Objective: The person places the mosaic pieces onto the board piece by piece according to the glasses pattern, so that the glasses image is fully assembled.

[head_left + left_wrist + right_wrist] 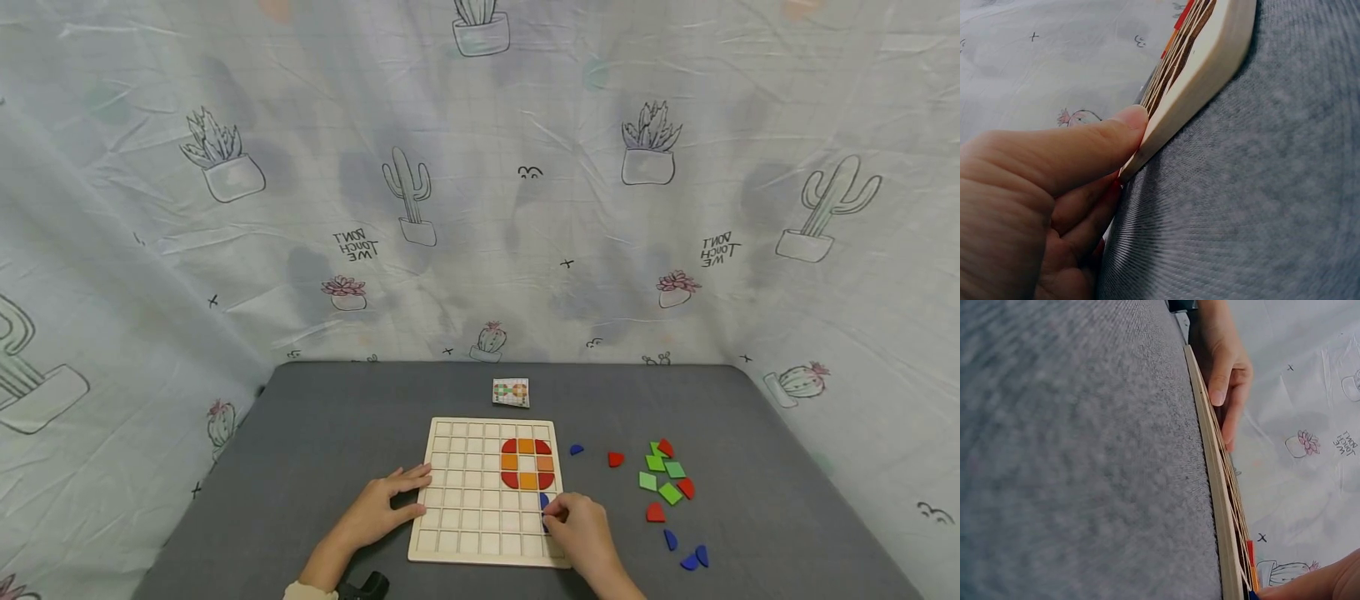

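Broadly, a pale fabric backdrop (480, 125) printed with cactus drawings rises behind a grey table (337, 433). On the table lies a square wooden grid board (487, 559). A person's 2 hands meet it from opposite sides: the left hand (377, 510), fingers straight and spread apart, rests on the left edge; the right hand (581, 529) reaches over the right edge. Beyond the far edge sits a small patterned card (511, 392). On the board's far right, 4 orange pieces (527, 446) and 4 red pieces (510, 481) form a ring.

The right hand's thumb and forefinger come together, pinching a blue piece (1253, 595). It lies left of the right palm, in the board's rightmost column on the ring's near side; the left hand is well apart. The visible blue runs lengthwise along the board's right edge. The fingers cover part of it, so whether it is 1 piece or 2 is unclear.
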The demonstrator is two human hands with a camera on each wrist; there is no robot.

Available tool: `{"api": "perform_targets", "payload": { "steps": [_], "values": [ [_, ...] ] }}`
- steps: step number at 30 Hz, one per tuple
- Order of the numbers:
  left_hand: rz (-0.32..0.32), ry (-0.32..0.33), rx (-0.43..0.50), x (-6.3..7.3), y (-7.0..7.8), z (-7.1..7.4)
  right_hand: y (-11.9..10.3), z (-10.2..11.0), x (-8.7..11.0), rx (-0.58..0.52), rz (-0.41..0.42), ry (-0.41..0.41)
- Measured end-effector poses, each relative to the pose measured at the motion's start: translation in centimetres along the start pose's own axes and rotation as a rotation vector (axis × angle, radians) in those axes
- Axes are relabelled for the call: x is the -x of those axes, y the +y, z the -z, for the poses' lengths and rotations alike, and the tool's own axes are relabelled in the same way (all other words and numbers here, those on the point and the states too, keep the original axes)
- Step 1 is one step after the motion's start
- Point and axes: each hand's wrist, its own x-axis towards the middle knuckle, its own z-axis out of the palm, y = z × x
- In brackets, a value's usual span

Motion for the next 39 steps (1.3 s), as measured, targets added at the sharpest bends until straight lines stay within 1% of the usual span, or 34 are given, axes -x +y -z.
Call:
{"api": "perform_targets", "payload": {
  "steps": [4, 10, 13, 15, 17, 20, 22, 27, 30, 35, 39],
  "values": [
    [0.0, -0.001, 0.0, 0.0, 0.1, 0.0, -0.2, 0.0, 0.0, 0.015, 0.016, 0.003],
    [-0.006, 0.008, -0.011, 0.0, -0.1, 0.0, -0.1, 0.2, -0.1, 0.001, 0.003, -0.005],
    [-0.012, 0.011, -0.014, 0.0, -0.2, 0.0, 0.3, 0.7, -0.2, -0.019, 0.006, 0.01],
    [-0.013, 0.011, -0.017, 0.1, -0.2, 0.0, 0.7, 1.2, -0.2, -0.048, 0.018, 0.018],
    [-0.012, 0.01, -0.02, 0.1, -0.3, -0.1, 1.2, 1.9, -0.2, -0.078, 0.01, 0.015],
    [-0.016, 0.009, -0.027, 0.0, -0.3, -0.1, 2.4, 3.2, 0.0, -0.131, -0.022, 0.008],
    [-0.022, 0.01, -0.028, 0.0, -0.3, 0.0, 3.3, 4.1, 0.2, -0.159, -0.058, 0.004],
    [-0.022, 0.008, -0.014, 0.0, -0.2, 0.1, 5.8, 6.5, 0.7, -0.192, -0.141, 0.001],
    [-0.018, 0.008, -0.018, 0.0, -0.3, 0.1, 7.2, 8.0, 1.0, -0.198, -0.203, -0.018],
    [-0.014, 0.01, -0.018, 0.0, -0.3, 0.1, 9.1, 10.0, 1.5, -0.2, -0.272, -0.034],
    [-0.016, 0.009, -0.019, -0.1, -0.2, 0.1, 10.8, 11.1, 1.6, -0.15, -0.307, -0.044]
  ]
}}
